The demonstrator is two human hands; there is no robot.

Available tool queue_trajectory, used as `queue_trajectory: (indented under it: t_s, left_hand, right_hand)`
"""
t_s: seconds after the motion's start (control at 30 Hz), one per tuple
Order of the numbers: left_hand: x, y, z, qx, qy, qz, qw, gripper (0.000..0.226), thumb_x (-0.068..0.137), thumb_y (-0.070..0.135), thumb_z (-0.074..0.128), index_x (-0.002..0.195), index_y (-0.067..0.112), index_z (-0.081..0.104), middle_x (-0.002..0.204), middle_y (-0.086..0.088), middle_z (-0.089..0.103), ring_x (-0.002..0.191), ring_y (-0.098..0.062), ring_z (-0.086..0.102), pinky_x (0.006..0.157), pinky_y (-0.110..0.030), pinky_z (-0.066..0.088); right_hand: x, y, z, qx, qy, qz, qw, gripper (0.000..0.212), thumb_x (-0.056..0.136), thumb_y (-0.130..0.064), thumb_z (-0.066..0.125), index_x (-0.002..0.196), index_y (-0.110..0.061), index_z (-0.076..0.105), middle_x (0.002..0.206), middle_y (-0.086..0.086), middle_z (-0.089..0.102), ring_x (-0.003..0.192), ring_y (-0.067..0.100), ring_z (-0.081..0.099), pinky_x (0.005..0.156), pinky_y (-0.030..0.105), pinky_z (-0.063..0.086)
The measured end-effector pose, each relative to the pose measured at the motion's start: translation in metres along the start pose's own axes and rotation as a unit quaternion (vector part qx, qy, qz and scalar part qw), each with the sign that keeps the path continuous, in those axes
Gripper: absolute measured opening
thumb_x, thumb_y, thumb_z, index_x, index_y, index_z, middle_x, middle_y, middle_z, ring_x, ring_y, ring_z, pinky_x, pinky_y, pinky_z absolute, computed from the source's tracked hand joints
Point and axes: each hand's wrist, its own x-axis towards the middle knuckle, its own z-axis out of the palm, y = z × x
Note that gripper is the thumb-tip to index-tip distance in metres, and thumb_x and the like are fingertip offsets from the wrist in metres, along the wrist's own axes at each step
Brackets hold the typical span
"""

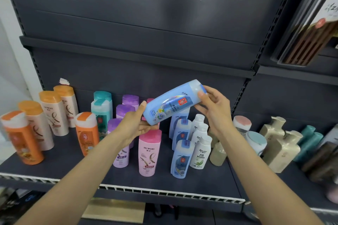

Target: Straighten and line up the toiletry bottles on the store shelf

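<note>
At nine o'clock on the dark shelf (210, 179), we see the orange bottles (23, 139) and the cream bottles (54, 113) standing in two slanting files, caps up, though the near orange one is blurred and may lean. Toward the middle, the teal bottles (101, 107) and the purple bottles (120, 144) stand upright in short rows running back, partly hidden by our left forearm; a pink bottle (149, 153) stands alone at the front, near six o'clock.

At the centre we hold one blue bottle (172, 102) in the air, above the shelf, tilted with its cap toward two o'clock. Our left hand (139, 126) cradles and grips its base; our right hand (214, 107) pinches the cap end with thumb and fingers.

Just below, at five o'clock, a file of blue bottles (181, 159) stands beside white bottles (200, 151), both upright. At three o'clock the beige bottles (279, 144) and round-topped jars (256, 140) sit crowded and uneven.

We judge the work roughly half done: the left files look orderly, the lifted bottle awaits a slot, and the right side remains.
</note>
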Motion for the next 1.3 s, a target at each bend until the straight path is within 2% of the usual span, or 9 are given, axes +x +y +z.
queue_trajectory:
  t_s: [0.1,0.17,0.23,0.33,0.47,0.53,0.9,1.17,1.3]
  left_hand:
    - [0.008,-0.005,0.005,0.031,0.016,0.008,0.999,0.036,0.098,0.034,0.044,0.101,0.002,0.061,0.072,-0.013,0.071,0.061,-0.017,0.071,0.054,-0.02,0.055]
    - [0.016,-0.008,0.007,0.115,0.068,0.072,0.988,0.028,0.098,0.022,0.048,0.098,-0.001,0.064,0.074,-0.013,0.072,0.053,-0.01,0.068,0.049,-0.016,0.051]
    - [0.023,-0.011,0.008,0.249,0.124,0.152,0.948,0.019,0.095,0.018,0.052,0.093,0.006,0.067,0.083,-0.011,0.073,0.053,-0.005,0.065,0.055,-0.017,0.05]
    - [0.027,-0.015,0.007,0.398,0.125,0.223,0.881,0.013,0.09,0.02,0.059,0.098,0.014,0.067,0.092,-0.002,0.071,0.078,-0.012,0.064,0.073,-0.026,0.053]
    - [0.027,-0.021,0.007,0.573,0.067,0.24,0.781,0.03,0.089,0.031,0.061,0.117,0.02,0.063,0.12,0.001,0.061,0.108,-0.02,0.055,0.083,-0.036,0.051]
    - [0.026,-0.025,0.006,0.611,0.055,0.226,0.757,0.035,0.089,0.036,0.059,0.121,0.022,0.06,0.124,0.0,0.058,0.113,-0.022,0.051,0.082,-0.038,0.05]
    - [0.025,-0.038,0.002,0.63,0.033,0.211,0.747,0.033,0.087,0.041,0.059,0.112,0.021,0.067,0.112,0.002,0.062,0.103,-0.019,0.054,0.079,-0.039,0.051]
    - [0.027,-0.039,0.001,0.64,0.029,0.206,0.739,0.032,0.089,0.037,0.059,0.115,0.02,0.066,0.115,0.0,0.061,0.105,-0.021,0.053,0.083,-0.037,0.049]
    - [0.027,-0.041,0.005,0.642,0.044,0.21,0.736,0.03,0.089,0.037,0.059,0.114,0.02,0.066,0.114,-0.001,0.061,0.104,-0.024,0.055,0.082,-0.035,0.046]
  right_hand:
    - [0.004,0.0,0.0,-0.028,0.008,-0.011,1.0,0.028,0.088,-0.013,0.063,0.116,-0.009,0.061,0.107,0.006,0.068,0.096,0.017,0.067,0.072,0.026,0.058]
    - [0.007,0.0,-0.001,-0.051,0.012,-0.021,0.998,0.026,0.087,-0.011,0.065,0.113,-0.011,0.061,0.103,0.004,0.067,0.092,0.013,0.066,0.074,0.027,0.059]
    - [0.011,0.003,-0.004,-0.082,0.017,-0.036,0.996,0.025,0.086,-0.011,0.066,0.111,-0.014,0.062,0.098,-0.001,0.066,0.088,0.011,0.064,0.073,0.028,0.058]
    - [0.019,0.011,-0.011,-0.164,0.009,-0.077,0.983,0.023,0.085,-0.014,0.067,0.107,-0.021,0.063,0.095,-0.009,0.065,0.086,0.01,0.061,0.073,0.028,0.056]
    - [0.025,0.032,-0.02,-0.291,-0.036,-0.129,0.947,0.027,0.086,-0.014,0.066,0.112,-0.019,0.062,0.106,-0.006,0.065,0.094,0.012,0.061,0.082,0.03,0.052]
    - [0.026,0.046,-0.023,-0.33,-0.056,-0.125,0.934,0.03,0.086,-0.013,0.066,0.115,-0.017,0.061,0.108,-0.001,0.064,0.094,0.016,0.061,0.083,0.031,0.05]
    - [0.025,0.1,-0.036,-0.444,-0.136,-0.018,0.885,0.033,0.088,-0.009,0.062,0.12,-0.009,0.057,0.111,0.004,0.062,0.086,0.011,0.052,0.073,0.012,0.034]
    - [0.025,0.119,-0.033,-0.482,-0.165,0.062,0.858,0.036,0.083,-0.005,0.068,0.118,-0.006,0.059,0.114,0.013,0.061,0.09,0.017,0.05,0.075,0.018,0.035]
    - [0.028,0.124,-0.033,-0.486,-0.165,0.098,0.853,0.037,0.08,-0.004,0.071,0.115,-0.004,0.062,0.104,0.008,0.056,0.097,0.021,0.054,0.077,0.021,0.039]
